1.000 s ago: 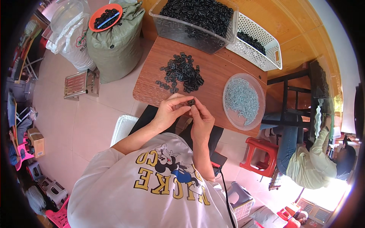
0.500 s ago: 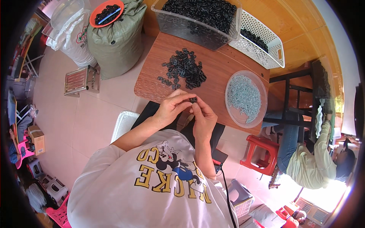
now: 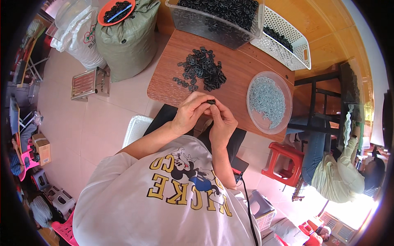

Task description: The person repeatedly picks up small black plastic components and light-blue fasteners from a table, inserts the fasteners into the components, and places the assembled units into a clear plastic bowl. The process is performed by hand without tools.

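Observation:
Close to the table's near edge, my left hand [image 3: 189,112] and my right hand [image 3: 222,125] meet fingertip to fingertip. Between them they pinch a small black oval plastic piece [image 3: 211,101], mostly covered by the fingers. Just beyond, a loose heap of similar black pieces [image 3: 205,69] lies on the brown wooden table [image 3: 168,53]. To the right of my hands stands a round clear tub [image 3: 250,117] holding many small silvery-blue metal parts [image 3: 266,100]. Whether one of those parts is in my fingers cannot be made out.
A clear bin [image 3: 205,30] full of black pieces and a white perforated basket [image 3: 303,55] stand at the table's far side. Sacks [image 3: 127,49] and a small metal stool [image 3: 88,84] are at left. A red stool [image 3: 283,164] and a seated person [image 3: 336,176] are at right.
The black piece is tilted differently in my fingertips, its slotted face less visible. Both hands stay together at the table edge. The whole view has shifted slightly.

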### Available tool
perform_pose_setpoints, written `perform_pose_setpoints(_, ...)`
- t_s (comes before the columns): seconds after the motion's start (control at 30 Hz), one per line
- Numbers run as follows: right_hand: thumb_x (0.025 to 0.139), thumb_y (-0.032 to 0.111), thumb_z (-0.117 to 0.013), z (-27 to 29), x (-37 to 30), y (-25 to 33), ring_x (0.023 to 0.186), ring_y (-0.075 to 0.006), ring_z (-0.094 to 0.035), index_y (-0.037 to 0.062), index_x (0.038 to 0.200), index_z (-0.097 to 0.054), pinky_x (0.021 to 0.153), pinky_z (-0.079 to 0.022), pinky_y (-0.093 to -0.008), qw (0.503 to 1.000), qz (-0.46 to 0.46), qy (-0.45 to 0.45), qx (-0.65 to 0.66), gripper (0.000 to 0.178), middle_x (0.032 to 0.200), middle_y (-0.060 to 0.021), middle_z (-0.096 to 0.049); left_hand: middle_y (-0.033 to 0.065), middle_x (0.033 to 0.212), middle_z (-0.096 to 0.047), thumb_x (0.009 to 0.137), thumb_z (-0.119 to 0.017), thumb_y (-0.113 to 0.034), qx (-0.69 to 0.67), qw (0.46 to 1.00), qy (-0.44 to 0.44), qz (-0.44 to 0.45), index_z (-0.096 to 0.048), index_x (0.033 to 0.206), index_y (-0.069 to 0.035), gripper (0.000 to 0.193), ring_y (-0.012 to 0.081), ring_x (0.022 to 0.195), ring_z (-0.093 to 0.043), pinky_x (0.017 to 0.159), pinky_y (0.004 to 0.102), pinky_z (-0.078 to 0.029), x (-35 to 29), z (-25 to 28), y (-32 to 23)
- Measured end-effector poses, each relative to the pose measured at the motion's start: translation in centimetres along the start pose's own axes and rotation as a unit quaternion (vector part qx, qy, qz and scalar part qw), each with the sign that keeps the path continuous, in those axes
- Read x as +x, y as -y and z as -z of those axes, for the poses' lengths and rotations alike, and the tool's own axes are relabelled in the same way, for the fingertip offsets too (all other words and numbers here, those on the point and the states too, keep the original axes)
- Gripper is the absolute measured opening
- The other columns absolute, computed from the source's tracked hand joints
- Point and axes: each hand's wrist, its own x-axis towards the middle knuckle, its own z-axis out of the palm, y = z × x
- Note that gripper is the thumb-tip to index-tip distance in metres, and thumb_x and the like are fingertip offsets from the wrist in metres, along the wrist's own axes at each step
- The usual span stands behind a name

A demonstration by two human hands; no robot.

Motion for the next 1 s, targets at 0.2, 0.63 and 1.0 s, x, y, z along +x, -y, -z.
perform_pose_setpoints(0.2,0.087,0.001,-0.056,-0.4,0.1,-0.3,0.069,-0.0097,-0.059,-0.0062,0.103,-0.062,0.066,-0.052,-0.0223,1.000,-0.003,-0.017,0.002,0.019,0.079,-0.0065,-0.064,0.0123,0.094,-0.058,0.084,-0.055,0.002,-0.008,0.999,-0.035,0.006,-0.059,0.103,0.002,0.019,0.0238,0.082,-0.059,0.069,0.0296,-0.049,0.1,-0.6,0.0)
perform_pose_setpoints(0.63,0.085,0.003,-0.060,0.1,1.5,-0.3,0.071,-0.0078,-0.058,-0.0041,0.104,-0.062,0.065,-0.048,-0.0194,1.000,-0.005,0.010,-0.027,0.020,0.082,-0.0040,-0.063,0.0096,0.098,-0.057,0.087,-0.052,0.001,-0.007,0.999,0.017,0.026,-0.048,0.127,-0.002,0.040,0.0158,0.085,-0.057,0.074,0.0253,-0.046,0.4,-0.1,0.9)
perform_pose_setpoints(1.0,0.081,0.005,-0.064,4.2,20.4,14.2,0.081,-0.0150,-0.060,-0.0117,0.127,-0.035,0.071,-0.048,-0.0243,0.978,0.200,-0.052,0.040,0.057,0.090,-0.0123,-0.063,0.0049,0.092,-0.058,0.094,-0.047,-0.013,-0.166,0.970,-0.026,0.175,-0.043,0.130,-0.002,0.038,0.0080,0.076,-0.052,0.072,0.0224,-0.045,-2.3,1.5,1.5)
